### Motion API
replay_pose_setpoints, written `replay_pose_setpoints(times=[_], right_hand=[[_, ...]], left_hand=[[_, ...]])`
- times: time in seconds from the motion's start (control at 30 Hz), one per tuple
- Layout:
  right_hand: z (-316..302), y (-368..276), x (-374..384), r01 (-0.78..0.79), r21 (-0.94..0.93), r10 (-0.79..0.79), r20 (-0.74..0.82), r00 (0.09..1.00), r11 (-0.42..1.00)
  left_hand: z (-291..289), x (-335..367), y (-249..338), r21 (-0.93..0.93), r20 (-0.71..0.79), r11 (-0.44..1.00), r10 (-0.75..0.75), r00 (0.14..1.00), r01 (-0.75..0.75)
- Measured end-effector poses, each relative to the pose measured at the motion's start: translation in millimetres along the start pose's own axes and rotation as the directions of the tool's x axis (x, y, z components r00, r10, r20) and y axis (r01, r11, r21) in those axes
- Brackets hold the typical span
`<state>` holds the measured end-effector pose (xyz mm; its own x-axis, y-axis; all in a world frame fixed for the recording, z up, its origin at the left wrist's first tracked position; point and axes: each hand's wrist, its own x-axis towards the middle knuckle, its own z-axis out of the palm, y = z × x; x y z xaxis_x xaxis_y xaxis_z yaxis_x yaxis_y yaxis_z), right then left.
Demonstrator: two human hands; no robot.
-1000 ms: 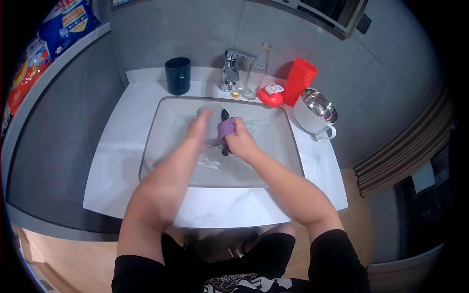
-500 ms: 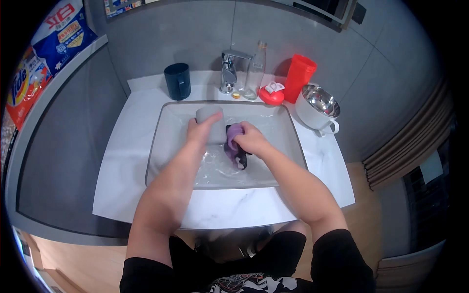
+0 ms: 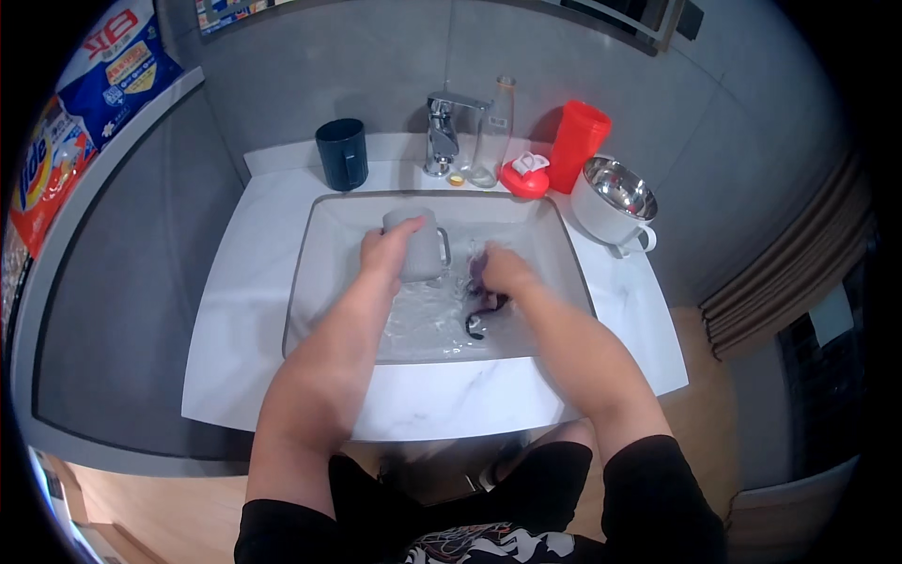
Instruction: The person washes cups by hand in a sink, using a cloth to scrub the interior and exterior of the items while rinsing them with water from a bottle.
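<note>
My left hand (image 3: 385, 252) grips a grey ribbed mug (image 3: 421, 252), tilted over the water in the left half of the sink (image 3: 329, 211), its handle pointing right. In the right half, my right hand (image 3: 507, 271) is closed on a purple and black cloth (image 3: 483, 282) that lies partly under the rippling water. A dark end of the cloth trails toward the near side of the basin. The fingertips of my right hand are partly hidden by the cloth and water.
Behind the basin stand a dark blue mug (image 3: 342, 155), a chrome faucet (image 3: 440, 136), a clear glass bottle (image 3: 492, 136), a red lid (image 3: 524, 179) and a red tumbler (image 3: 577, 148). A white steel-lined cup (image 3: 615, 207) sits on the right counter. Detergent bags (image 3: 117, 75) rest on a ledge at left.
My right hand has moved right and lowered the cloth into the water, away from the mug. The mug has turned slightly, bringing its handle into view.
</note>
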<state>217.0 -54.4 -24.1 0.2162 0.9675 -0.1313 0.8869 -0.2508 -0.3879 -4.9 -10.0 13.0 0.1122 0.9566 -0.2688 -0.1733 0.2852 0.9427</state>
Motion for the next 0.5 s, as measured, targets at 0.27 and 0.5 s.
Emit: replay_pose_setpoints(times=[0.27,0.5], right_hand=[[-12.0,-48.1,3.2,0.293,0.592,-0.082,-0.356,0.931,0.751],[-3.2,-67.7,-42.7,0.456,0.522,-0.36,-0.28,0.89,0.721]], left_hand=[[23.2,-20.6,-6.1,0.008,0.069,1.0,-0.02,0.997,0.019],[14.2,-2.3,-9.8,0.008,-0.037,0.997,0.083,0.996,-0.083]])
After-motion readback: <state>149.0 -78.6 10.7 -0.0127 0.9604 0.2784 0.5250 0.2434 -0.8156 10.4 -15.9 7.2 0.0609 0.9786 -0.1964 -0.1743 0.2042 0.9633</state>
